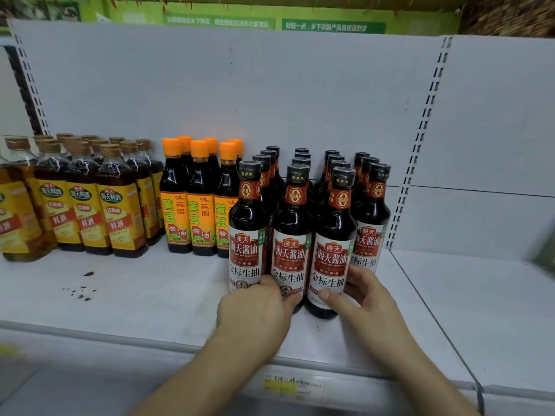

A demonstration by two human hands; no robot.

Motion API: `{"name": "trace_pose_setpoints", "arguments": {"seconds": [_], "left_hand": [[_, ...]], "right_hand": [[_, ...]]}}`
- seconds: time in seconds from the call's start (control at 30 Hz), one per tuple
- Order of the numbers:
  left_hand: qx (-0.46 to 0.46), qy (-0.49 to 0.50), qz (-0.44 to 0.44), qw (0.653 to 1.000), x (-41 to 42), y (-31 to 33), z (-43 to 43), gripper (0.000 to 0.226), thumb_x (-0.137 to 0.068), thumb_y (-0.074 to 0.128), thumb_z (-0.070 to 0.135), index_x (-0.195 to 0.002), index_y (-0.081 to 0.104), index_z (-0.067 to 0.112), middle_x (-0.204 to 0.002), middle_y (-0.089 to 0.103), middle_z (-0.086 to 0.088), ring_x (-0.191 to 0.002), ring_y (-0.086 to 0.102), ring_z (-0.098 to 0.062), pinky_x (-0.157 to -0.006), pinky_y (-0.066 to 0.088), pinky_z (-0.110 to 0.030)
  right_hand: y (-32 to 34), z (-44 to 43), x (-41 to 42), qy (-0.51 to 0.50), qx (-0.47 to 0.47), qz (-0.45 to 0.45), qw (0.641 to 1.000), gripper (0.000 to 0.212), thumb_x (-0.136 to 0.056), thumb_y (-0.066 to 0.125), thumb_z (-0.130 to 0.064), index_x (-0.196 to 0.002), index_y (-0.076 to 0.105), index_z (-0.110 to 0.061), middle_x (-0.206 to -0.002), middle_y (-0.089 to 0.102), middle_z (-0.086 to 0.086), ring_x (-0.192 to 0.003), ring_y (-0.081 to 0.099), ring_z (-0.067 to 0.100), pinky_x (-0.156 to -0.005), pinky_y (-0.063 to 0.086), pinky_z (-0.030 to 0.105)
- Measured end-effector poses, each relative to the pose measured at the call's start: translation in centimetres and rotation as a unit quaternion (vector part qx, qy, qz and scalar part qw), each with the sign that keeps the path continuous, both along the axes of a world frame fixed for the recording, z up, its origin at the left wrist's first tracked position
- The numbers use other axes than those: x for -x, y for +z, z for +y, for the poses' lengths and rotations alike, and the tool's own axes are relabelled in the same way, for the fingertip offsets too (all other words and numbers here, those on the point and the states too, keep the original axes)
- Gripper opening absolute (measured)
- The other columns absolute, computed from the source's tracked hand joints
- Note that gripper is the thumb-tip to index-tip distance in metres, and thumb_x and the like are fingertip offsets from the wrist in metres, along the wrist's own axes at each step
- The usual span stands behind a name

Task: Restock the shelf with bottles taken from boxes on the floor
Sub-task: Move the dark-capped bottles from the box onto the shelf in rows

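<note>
Dark soy sauce bottles with red-and-white labels stand in four rows on the white shelf [150, 298]. My left hand [252, 310] curls round the base of the front-left bottle [247, 232], hiding its foot, and the thumb lies against the middle front bottle [289, 244]. My right hand [365, 298] holds the lower part of the third front bottle [330, 253], thumb on the label and fingers round its right side. The fourth row's front bottle [371, 232] stands just behind those fingers. All bottles are upright.
Orange-capped soy bottles [198, 205] and yellow-labelled cooking wine bottles [90, 211] fill the shelf's left. Dark specks [81, 291] lie on the bare board in front of them. A slotted upright [420, 145] bounds the bay; another shelf board [480, 310] lies to the right. A price tag [288, 385] sits on the front rail.
</note>
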State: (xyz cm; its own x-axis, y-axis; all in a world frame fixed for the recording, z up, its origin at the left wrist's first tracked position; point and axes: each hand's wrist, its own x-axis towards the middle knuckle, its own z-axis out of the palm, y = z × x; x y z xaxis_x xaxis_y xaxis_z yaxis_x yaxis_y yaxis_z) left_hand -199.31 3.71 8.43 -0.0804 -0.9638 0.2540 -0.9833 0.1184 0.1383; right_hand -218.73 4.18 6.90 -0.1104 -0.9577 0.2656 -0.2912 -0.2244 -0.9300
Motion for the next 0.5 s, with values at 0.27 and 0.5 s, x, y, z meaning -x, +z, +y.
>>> {"name": "trace_pose_setpoints", "arguments": {"seconds": [0.27,0.5], "left_hand": [[0.01,0.008,0.02,1.0,0.2,-0.21,0.15,0.053,-0.1,0.033,0.069,-0.114,0.049,0.021,-0.109,0.069,0.003,-0.101,0.068,-0.022,-0.069,0.04,-0.031],[0.023,0.01,0.033,0.999,0.09,-0.05,0.6,0.054,-0.099,0.032,0.072,-0.114,0.05,0.023,-0.109,0.069,0.005,-0.101,0.067,-0.02,-0.068,0.04,-0.031]], "right_hand": [[0.2,0.09,-0.41,-0.021,0.003,0.026,0.999,0.055,-0.085,0.082,-0.026,-0.133,0.057,-0.027,-0.12,0.071,-0.018,-0.11,0.065,-0.007,-0.098,0.052,0.022],[0.23,0.32,-0.58,-0.026,-0.006,0.026,0.999,0.056,-0.085,0.082,-0.03,-0.135,0.057,-0.03,-0.122,0.07,-0.02,-0.113,0.064,-0.005,-0.101,0.052,0.026]]}}
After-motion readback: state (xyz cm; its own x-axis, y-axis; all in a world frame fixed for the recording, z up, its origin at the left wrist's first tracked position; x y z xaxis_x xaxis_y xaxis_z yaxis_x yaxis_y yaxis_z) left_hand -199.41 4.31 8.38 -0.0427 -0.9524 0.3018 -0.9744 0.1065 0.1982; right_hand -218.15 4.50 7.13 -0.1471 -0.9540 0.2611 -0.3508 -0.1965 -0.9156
